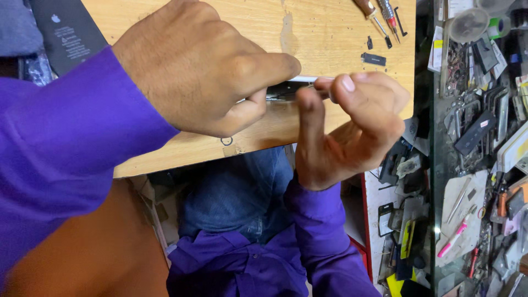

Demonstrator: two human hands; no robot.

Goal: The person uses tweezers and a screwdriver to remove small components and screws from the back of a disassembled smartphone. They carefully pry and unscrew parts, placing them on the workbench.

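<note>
My left hand (203,66) reaches in from the upper left in a purple sleeve and grips a dark phone (283,91) with a silver edge against the wooden board (330,33). Most of the phone is hidden under that hand. My right hand (352,126) comes up from below, its thumb and forefinger pinched on a thin metal tool (314,86) whose tip sits at the phone's edge. The two hands nearly touch over the phone.
Two screwdrivers (380,16) and small black parts (374,59) lie at the board's far right. A dark phone back cover (66,33) lies at the upper left. A glass counter (478,137) on the right holds several phone parts and a pink pen (454,239).
</note>
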